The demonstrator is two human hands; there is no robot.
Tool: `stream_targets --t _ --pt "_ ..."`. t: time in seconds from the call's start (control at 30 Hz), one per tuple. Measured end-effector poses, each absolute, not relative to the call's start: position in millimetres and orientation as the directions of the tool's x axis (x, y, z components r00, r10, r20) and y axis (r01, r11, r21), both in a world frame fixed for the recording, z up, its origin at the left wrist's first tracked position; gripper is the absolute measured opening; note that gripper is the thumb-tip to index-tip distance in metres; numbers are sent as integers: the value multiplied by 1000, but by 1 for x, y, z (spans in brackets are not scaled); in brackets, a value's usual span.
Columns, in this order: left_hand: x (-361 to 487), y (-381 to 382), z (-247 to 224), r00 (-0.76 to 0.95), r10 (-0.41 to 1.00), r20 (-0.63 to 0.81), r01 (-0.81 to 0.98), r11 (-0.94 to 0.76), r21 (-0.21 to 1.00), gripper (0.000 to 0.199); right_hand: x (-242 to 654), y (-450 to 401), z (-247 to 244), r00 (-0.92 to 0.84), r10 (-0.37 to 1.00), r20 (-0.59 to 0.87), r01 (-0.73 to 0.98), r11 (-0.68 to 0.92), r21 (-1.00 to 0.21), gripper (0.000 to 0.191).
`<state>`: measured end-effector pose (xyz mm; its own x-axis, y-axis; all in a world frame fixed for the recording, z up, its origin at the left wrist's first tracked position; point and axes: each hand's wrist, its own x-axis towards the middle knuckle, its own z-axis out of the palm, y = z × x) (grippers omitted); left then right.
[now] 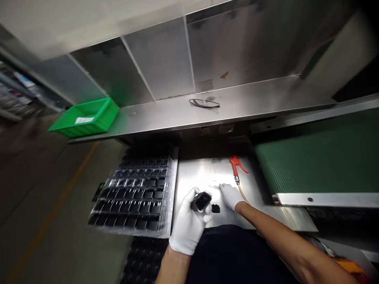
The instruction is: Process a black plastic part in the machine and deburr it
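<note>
STEP: small dark part point(201, 201) held up over steel bench point(201, 173), apparently for handling beside parts tray point(136, 193) | GRIP: left hand point(189, 223) closed around part; right hand point(231, 196) flat, fingers extended, holding nothing, near red air gun point(236, 164) | NEXT: judged to require steady hold.

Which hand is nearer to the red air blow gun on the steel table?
Right. The right hand lies flat just below the red air blow gun, close to its hose end. The left hand is farther away, down and to the left, holding a small black part.

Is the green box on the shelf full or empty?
Nearly empty: the green box on the shelf shows only a white paper inside.
</note>
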<state>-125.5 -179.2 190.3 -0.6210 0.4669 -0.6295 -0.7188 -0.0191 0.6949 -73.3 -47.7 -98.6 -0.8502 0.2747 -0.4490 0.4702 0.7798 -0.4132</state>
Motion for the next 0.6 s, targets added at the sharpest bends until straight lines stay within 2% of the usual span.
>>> stream_targets --t 0.17,0.33,0.5,0.6 --pt "-81 -159 223 -635 447 -630 -748 -151 646 28 -66 -34 -102 -850 231 -474 426 830 -360 24" --pt "-51 -138 225 -627 383 -678 -778 -285 560 16 -61 -26 -104 -846 206 -492 421 825 -377 21" --pt "-29 -118 221 -594 358 -721 -799 -366 477 34 -46 -24 -106 -879 219 -424 416 786 -457 20" --pt "-23 -111 219 -562 358 -745 -813 -402 421 47 -37 -20 -108 -890 219 -400 417 748 -517 27"
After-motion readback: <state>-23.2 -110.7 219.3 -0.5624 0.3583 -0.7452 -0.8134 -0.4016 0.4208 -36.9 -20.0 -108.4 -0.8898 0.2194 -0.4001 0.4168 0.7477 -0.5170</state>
